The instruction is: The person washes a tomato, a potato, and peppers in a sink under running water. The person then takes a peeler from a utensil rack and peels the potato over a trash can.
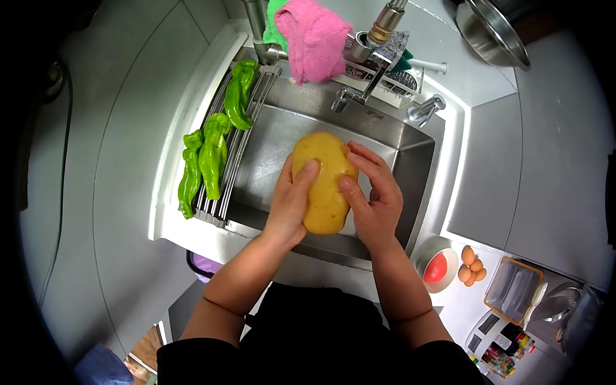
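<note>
A large yellow potato is held upright above the stainless steel sink. My left hand grips its left side, thumb lying across the front and the other fingers hidden behind. On the right side, my right hand touches the potato with its thumb and fingertips, the fingers curved around the edge. The potato's skin looks smooth and wet, with a few small dark spots. Left of the hands, several green peppers lie on a metal roll-up rack across the sink's side.
A faucet and a pink cloth are at the sink's back. On the right counter stand a white bowl with something red, several eggs and a clear container. A metal basin sits at back right.
</note>
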A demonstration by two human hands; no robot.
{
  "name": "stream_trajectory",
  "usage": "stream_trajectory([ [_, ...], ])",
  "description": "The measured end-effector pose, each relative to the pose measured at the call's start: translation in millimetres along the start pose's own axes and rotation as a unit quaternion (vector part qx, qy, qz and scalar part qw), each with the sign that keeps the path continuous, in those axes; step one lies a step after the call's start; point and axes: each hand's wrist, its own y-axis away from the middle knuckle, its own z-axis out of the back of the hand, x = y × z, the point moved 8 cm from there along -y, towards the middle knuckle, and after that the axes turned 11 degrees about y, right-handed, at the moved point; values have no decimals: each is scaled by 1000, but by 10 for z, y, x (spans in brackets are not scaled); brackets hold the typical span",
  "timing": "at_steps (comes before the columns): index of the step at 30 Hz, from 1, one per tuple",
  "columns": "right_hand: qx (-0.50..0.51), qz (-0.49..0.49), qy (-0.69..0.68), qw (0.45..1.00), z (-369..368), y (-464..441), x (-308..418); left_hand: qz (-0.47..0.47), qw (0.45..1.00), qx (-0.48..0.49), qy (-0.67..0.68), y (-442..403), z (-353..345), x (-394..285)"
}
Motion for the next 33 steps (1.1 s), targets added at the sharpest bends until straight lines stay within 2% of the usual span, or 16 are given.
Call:
stream_trajectory([
  [3, -20, 15, 8, 1000, 10, -33, 119, -46, 997, 17, -66, 12, -4, -70],
  [5, -68, -117, -143, 980, 26, -39, 20, -71, 990, 50, -112, 28, 10, -87],
  [9, -64, -70, -137, 986, 99, -85, 48, -176, 938, 143, -263, 79, -72, -241],
  [13, -54, -240, -241, 939, 184, -47, -554, -282, 867, 200, -359, 212, -185, -329],
  [15, 76, -349, -155, 921, 133, 55, -876, -466, 713, 263, -453, 429, -310, -427],
  [16, 123, -293, 174, 932, 183, -8, -801, -481, 711, 258, -444, 466, -308, -450],
  [17, 123, -294, 175, 932, 154, 64, -903, -481, 711, 259, -443, 483, -279, -460],
  [18, 62, -135, 346, 926, 171, -12, -724, -515, 659, 260, -483, 540, -266, -457],
  [19, 53, -94, 358, 927, 177, 27, -689, -547, 603, 258, -520, 591, -263, -431],
  [21, 45, -54, 370, 926, 236, 46, -605, -556, 595, 234, -532, 618, -235, -425],
  [22, 122, -201, 182, 955, 220, 118, -832, -564, 580, 231, -541, 644, -249, -422],
  [23, 191, -335, -17, 923, 101, 261, -958, -571, 565, 229, -550, 670, -260, -420],
  [25, 141, -345, -118, 920, 60, 296, -684, -560, 561, 234, -563, 670, -261, -418],
  [27, 77, -193, -358, 910, -39, 214, -9, -549, 557, 239, -575, 657, -271, -386],
  [30, 136, -147, -217, 955, -150, 344, 108, -531, 552, 236, -598, 588, -286, -271],
  [33, 87, -200, -281, 934, -99, 440, -40, -500, 525, 270, -633, 569, -365, -169],
])
